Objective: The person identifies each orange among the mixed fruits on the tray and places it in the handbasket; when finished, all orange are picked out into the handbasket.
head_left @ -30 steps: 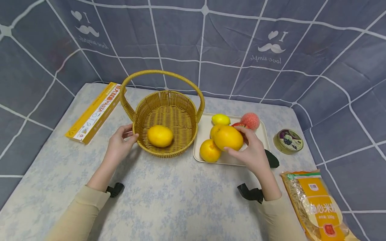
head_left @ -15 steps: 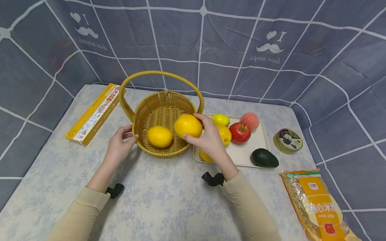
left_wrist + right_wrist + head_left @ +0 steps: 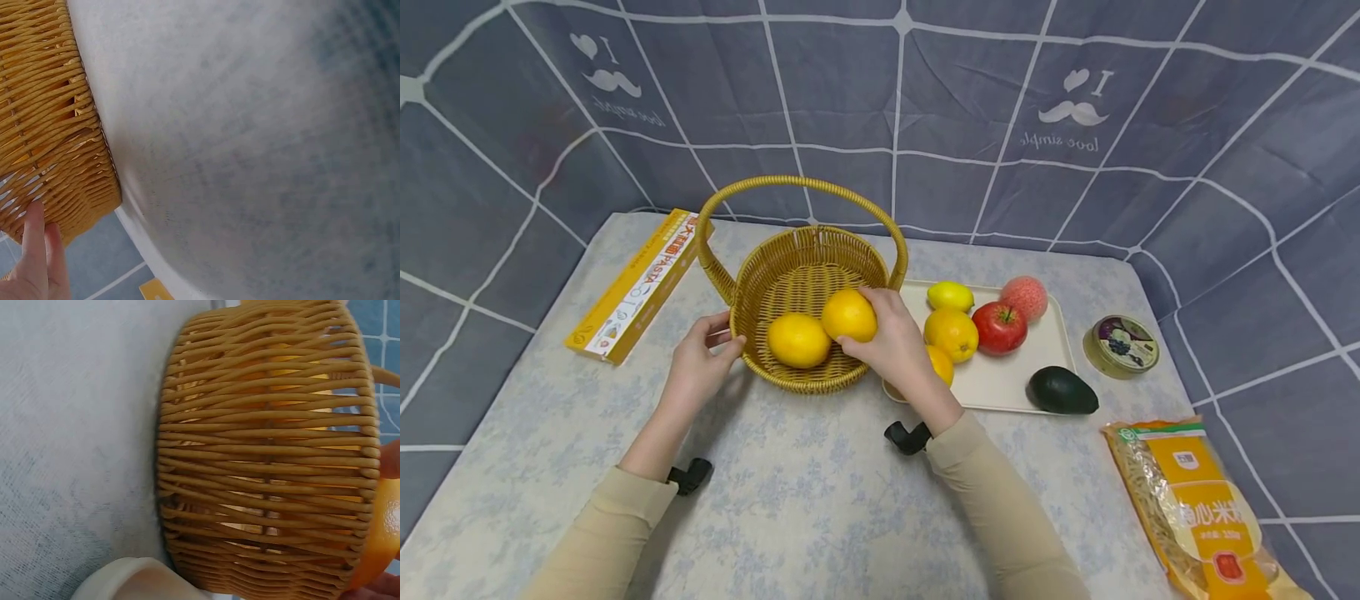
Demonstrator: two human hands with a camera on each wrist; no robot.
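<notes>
Held fruit (image 3: 848,315), round and yellow-orange, has shifted left over the basket (image 3: 805,386).

Five yellow-orange fruits (image 3: 848,315), one apple (image 3: 1000,328), avocado (image 3: 1062,390), pink ball (image 3: 1025,298), basket (image 3: 805,282), tray (image 3: 992,387), box (image 3: 632,287), tin (image 3: 1122,346), bag (image 3: 1202,508)

Head view was evenly lit

Shadow was cast on the table (image 3: 820,500) beside the left sleeve (image 3: 597,537). Highlights were left on the packet (image 3: 1210,510) and, in the right wrist view, the orange fruit (image 3: 385,528). The left wrist view was blurred at right.
</notes>
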